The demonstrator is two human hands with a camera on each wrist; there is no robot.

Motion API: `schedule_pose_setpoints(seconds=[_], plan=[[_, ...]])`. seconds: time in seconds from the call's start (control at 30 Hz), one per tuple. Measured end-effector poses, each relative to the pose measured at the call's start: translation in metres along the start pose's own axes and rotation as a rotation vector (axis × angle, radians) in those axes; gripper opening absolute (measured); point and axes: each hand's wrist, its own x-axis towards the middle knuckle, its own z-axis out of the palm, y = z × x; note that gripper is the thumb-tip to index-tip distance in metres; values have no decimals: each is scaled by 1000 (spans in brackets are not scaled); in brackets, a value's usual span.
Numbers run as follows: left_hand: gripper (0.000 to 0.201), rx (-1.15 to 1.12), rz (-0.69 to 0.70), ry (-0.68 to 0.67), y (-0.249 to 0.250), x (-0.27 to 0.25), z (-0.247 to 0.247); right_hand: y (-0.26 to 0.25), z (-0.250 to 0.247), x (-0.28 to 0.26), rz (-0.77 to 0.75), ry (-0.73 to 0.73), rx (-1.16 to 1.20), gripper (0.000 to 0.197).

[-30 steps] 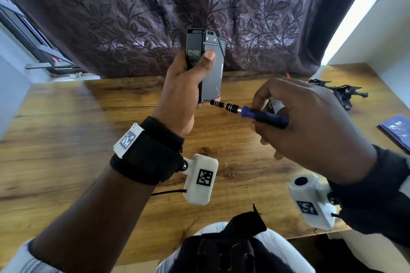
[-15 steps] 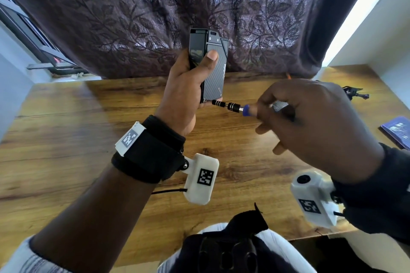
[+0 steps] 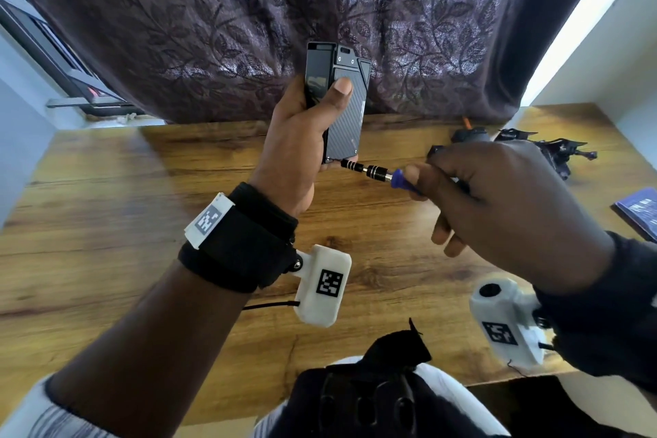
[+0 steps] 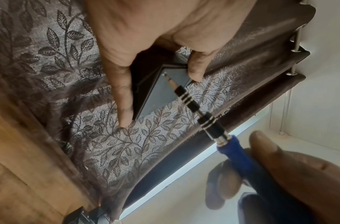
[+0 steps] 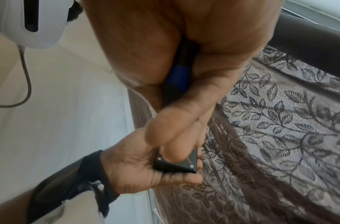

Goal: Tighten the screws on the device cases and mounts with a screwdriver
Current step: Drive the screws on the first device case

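Observation:
My left hand [image 3: 302, 131] holds a black device case [image 3: 345, 110] upright above the wooden table [image 3: 106, 224], thumb pressed on its carbon-pattern face. My right hand [image 3: 497, 203] grips a blue-handled screwdriver [image 3: 377, 172] whose banded metal shaft points left at the case's lower corner. In the left wrist view the screwdriver [image 4: 201, 116] tip sits on a screw in the device case [image 4: 161, 91], between my fingers. In the right wrist view my fingers wrap the blue screwdriver [image 5: 179, 75] handle, and the device case [image 5: 177, 164] lies in my left palm beyond them.
Black mount parts [image 3: 554, 153] lie at the table's far right, partly behind my right hand. A dark blue booklet [image 3: 640, 213] is at the right edge. A leaf-patterned curtain [image 3: 213, 28] hangs close behind the table. A black bag [image 3: 384, 388] rests on my lap.
My right hand has rolled over the screwdriver handle, so less blue shows now. The tip stays at the case's lower corner, and the left hand holds the case steady.

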Motion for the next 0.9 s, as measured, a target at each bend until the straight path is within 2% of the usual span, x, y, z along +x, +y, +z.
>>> schedule_pose_setpoints(seconds=[0.13, 0.23, 0.37, 0.47, 0.6, 0.63, 0.73, 0.9], plan=[[30, 10, -9, 1, 0, 1, 0, -3, -3, 2, -11, 7, -10, 35], [23, -3, -24, -3, -2, 1, 2, 0, -5, 2, -14, 45, -2, 22], [24, 3, -41, -6, -4, 1, 4, 0, -5, 2, -18, 25, -36, 45], [28, 10, -41, -6, -5, 1, 2, -1, -6, 1, -39, -11, -60, 33], [25, 0, -19, -11, -5, 1, 1, 1, -4, 1, -69, 61, -71, 24], [26, 2, -10, -12, -6, 1, 1, 2, -4, 1, -69, 70, -66, 25], [31, 7, 6, -15, -6, 2, 0, 2, -3, 0, -35, 43, -58, 46], [34, 5, 15, -24, -8, 2, -3, -3, -4, 0, -38, 12, -107, 39]])
